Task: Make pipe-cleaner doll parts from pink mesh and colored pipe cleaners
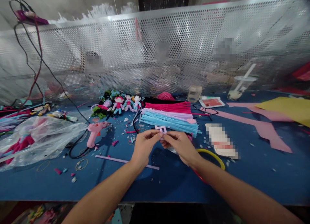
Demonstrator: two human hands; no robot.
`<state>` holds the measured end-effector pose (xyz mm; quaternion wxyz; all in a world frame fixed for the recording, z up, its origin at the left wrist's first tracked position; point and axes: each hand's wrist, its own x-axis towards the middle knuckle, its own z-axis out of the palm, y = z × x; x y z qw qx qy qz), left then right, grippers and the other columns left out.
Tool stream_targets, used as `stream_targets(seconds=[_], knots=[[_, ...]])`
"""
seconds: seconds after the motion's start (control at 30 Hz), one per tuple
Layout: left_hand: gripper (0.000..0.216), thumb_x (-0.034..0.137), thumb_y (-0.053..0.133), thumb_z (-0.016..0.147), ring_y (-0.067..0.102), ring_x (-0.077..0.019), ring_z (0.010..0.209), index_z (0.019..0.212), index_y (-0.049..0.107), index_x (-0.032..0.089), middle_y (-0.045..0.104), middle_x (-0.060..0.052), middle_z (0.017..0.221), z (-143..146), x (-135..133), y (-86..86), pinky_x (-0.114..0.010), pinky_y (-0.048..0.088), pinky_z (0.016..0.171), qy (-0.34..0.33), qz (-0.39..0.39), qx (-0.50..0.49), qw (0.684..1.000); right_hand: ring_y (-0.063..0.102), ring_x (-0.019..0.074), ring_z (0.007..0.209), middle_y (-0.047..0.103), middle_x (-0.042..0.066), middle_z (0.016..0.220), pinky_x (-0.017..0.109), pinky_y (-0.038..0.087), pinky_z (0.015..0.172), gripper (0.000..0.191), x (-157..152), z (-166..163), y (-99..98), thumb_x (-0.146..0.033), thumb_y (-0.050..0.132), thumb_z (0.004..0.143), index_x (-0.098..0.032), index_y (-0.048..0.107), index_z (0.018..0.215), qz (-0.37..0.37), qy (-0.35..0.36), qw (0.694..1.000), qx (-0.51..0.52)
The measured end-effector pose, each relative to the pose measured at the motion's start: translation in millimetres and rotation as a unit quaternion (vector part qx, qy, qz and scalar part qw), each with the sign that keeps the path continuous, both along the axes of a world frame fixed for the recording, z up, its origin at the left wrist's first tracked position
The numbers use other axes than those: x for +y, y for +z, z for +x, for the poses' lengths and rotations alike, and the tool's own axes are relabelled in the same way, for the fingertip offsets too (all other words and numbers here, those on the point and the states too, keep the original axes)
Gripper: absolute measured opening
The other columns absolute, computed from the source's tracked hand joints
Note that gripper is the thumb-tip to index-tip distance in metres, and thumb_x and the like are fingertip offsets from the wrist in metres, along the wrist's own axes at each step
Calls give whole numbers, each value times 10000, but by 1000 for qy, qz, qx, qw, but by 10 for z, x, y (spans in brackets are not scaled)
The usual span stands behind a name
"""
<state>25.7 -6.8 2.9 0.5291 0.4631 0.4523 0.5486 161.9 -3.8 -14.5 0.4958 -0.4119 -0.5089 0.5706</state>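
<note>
My left hand (144, 144) and my right hand (176, 143) meet above the blue table (169, 182), fingers pinched together on a bent lilac pipe cleaner (160, 129) that sticks up between them. Just behind the hands lie bundles of pink pipe cleaners (169, 106) and light blue pipe cleaners (169, 122). A straight lilac pipe cleaner (116, 160) lies on the table under my left wrist. A pink glue gun (94, 133) rests to the left of my hands.
Small dolls (126, 103) stand in a row at the back. A clear plastic bag (36, 135) lies at left, yellow and red hoops (213, 154) under my right forearm, glasses (207, 111) and a plastic cup (238, 88) at right. A perforated metal screen (169, 46) closes the back.
</note>
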Motion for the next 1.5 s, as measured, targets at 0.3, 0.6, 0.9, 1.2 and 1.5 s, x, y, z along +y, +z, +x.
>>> stream_targets(seconds=[0.3, 0.6, 0.9, 1.2, 1.5], knots=[[65, 221, 673, 671, 544, -127, 702, 665, 664, 157, 622, -8, 690, -49, 18, 0, -242, 400, 701, -16, 8, -18, 1000, 556, 104, 509, 642, 21, 602, 249, 440, 524, 272, 38, 1, -22, -404, 657, 723, -135, 694, 733, -37, -5, 999, -18], [73, 235, 657, 660, 491, -120, 629, 651, 652, 162, 597, -5, 648, -89, 50, 7, -238, 364, 621, -9, -7, 23, 1000, 570, 112, 523, 645, 27, 616, 250, 442, 525, 294, 35, -22, -22, -427, 653, 730, -136, 677, 690, -25, 3, 999, -33], [118, 273, 702, 642, 572, -177, 849, 690, 692, 165, 665, -46, 873, -79, 77, -51, -276, 403, 779, -17, -6, -1, 1000, 596, 147, 613, 657, 37, 685, 280, 473, 613, 358, -17, -21, 45, -482, 548, 816, -159, 685, 744, 47, 83, 990, -102], [184, 344, 730, 647, 472, -105, 665, 731, 696, 184, 611, 5, 709, -102, 105, -79, -237, 347, 658, 12, -58, -11, 998, 597, 289, 977, 652, 109, 1067, 384, 446, 818, 365, -477, 661, 196, -341, 514, 843, -237, 581, 1186, 240, -15, 794, -559], [238, 367, 762, 601, 493, -115, 681, 699, 680, 166, 611, -6, 699, -99, 125, -73, -238, 357, 666, 32, -59, -57, 996, 601, 268, 1000, 633, 105, 1102, 392, 474, 852, 417, -609, 1128, -151, -196, 498, 801, -261, 552, 1209, 189, 56, 779, -595]])
